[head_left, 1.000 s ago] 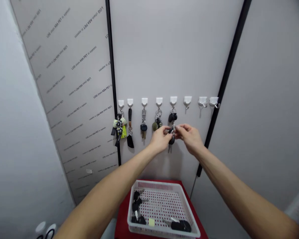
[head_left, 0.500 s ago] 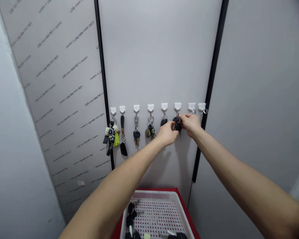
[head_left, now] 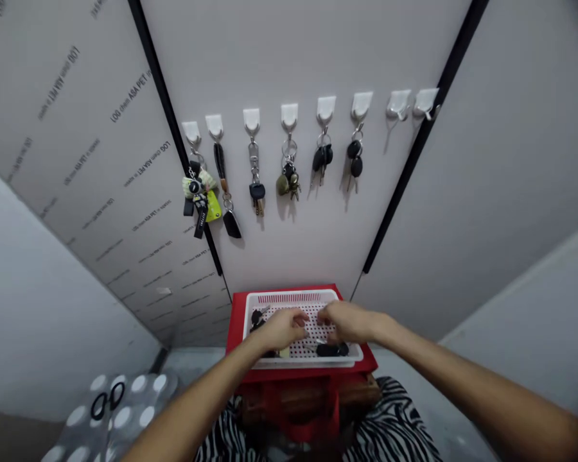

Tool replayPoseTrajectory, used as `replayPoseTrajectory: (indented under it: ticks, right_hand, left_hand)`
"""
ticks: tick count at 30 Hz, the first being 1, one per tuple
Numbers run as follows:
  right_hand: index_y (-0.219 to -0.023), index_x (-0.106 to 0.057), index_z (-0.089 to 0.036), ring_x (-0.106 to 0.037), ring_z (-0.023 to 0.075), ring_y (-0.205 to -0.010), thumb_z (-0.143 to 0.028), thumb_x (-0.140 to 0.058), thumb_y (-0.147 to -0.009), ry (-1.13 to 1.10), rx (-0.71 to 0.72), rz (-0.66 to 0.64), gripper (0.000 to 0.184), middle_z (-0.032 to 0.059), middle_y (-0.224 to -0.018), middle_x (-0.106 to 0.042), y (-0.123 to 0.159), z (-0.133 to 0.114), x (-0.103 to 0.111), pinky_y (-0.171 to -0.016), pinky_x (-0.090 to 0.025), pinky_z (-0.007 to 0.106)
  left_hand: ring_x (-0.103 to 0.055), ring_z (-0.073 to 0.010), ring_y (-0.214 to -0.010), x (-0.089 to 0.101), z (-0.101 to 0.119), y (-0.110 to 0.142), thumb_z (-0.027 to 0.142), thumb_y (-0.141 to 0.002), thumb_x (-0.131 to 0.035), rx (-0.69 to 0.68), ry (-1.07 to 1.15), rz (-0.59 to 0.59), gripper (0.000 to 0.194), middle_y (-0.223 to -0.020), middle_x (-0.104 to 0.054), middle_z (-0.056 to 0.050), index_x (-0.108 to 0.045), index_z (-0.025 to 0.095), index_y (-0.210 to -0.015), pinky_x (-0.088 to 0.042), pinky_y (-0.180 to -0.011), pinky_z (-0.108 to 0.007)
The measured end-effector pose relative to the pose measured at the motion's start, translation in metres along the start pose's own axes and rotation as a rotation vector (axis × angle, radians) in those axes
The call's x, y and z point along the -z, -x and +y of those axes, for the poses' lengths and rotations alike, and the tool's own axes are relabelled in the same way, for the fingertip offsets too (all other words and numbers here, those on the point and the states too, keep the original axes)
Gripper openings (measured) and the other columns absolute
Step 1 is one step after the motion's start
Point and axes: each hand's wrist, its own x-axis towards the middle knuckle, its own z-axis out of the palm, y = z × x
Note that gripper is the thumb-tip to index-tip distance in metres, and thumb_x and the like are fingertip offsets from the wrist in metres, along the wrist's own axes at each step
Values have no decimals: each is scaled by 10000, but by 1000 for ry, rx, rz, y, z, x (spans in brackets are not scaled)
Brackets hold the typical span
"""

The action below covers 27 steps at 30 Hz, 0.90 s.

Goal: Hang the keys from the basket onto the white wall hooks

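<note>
My left hand [head_left: 285, 330] hovers over the white basket [head_left: 293, 362], fingers curved and apart, with nothing in them. Just right of it my right hand [head_left: 345, 322] is above the basket's right half, fingers bent and parted, close over some black keys [head_left: 331, 350]. More black keys [head_left: 258, 318] lie at the basket's left side, partly behind my left hand. On the wall hang several key sets from white hooks; the rightmost hung set [head_left: 355, 159] has two black key heads on a ring. Beside it hangs another black key set [head_left: 322, 156].
Two white hooks [head_left: 399, 105] at the right of the row carry nothing. A red stand [head_left: 238, 314] supports the basket. Black-handled scissors [head_left: 108, 399] lie on a dotted cloth [head_left: 137, 410] at lower left. Black strips [head_left: 414, 157] run down the wall.
Both hands have come off the sixth key set, which now hangs from its hook, and have moved down over the basket. The view has tilted downward.
</note>
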Motion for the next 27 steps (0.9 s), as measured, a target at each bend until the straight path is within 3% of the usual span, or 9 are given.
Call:
replayPoseTrajectory:
  ticks: [3, 8, 12, 15, 18, 21, 27]
  right_hand:
    - [-557, -595, -157, -488, 155, -516, -125, -535, -447, 235, -68, -106, 129, 56, -550, -570, 1, 0, -28, -431, -268, 214]
    - [-654, -581, -159, -481, 130, -537, -206, -460, -543, 194, 19, -179, 171, 43, -598, -577, -10, 7, -34, -434, -262, 195]
    - [-651, -559, -152, -467, 109, -568, -135, -383, -580, 169, 39, -35, 190, 35, -615, -570, -16, 13, -37, -492, -284, 190]
    - [-632, -546, -145, -455, 105, -580, -135, -369, -599, 96, 51, 76, 180, 35, -622, -559, -16, 17, -34, -522, -297, 194]
    - [-695, -539, -142, -428, 87, -529, -151, -350, -632, -81, 40, 122, 200, 16, -577, -525, -14, 21, -29, -502, -305, 188]
    - [-811, -507, -144, -391, 68, -462, -148, -337, -646, -336, 42, 69, 237, -18, -524, -473, -15, 21, -30, -449, -304, 173]
    - [-920, -449, -130, -442, 76, -564, -177, -431, -614, -728, 40, 204, 311, -5, -665, -484, -26, 6, -35, -505, -363, 189]
  left_hand:
    - [-499, -121, -698, -22, -9, 4, 209, -579, -475, -11, -36, -99, 301, -814, -574, -34, -524, 141, -868, -381, -630, -220]
    - [-500, -126, -674, -28, -3, -2, 184, -564, -452, 37, -202, -110, 277, -767, -591, -15, -558, 153, -818, -370, -597, -208]
    - [-498, -127, -616, -24, -3, -4, 177, -568, -419, 118, -312, -127, 232, -675, -597, -14, -590, 160, -725, -356, -544, -201]
    - [-486, -122, -604, -15, -7, -4, 203, -575, -422, 119, -340, -14, 198, -657, -587, -16, -585, 165, -682, -343, -537, -203]
    - [-451, -97, -557, 1, -10, -5, 206, -601, -405, 111, -231, 159, 168, -590, -542, -2, -555, 152, -654, -323, -502, -186]
    - [-390, -66, -472, 15, -9, -7, 201, -617, -400, 161, -2, 268, 125, -493, -448, 34, -505, 135, -640, -292, -446, -164]
    - [-331, -46, -400, 21, -5, -8, 211, -623, -409, 162, 322, 299, 81, -428, -367, 67, -430, 138, -594, -249, -398, -159]
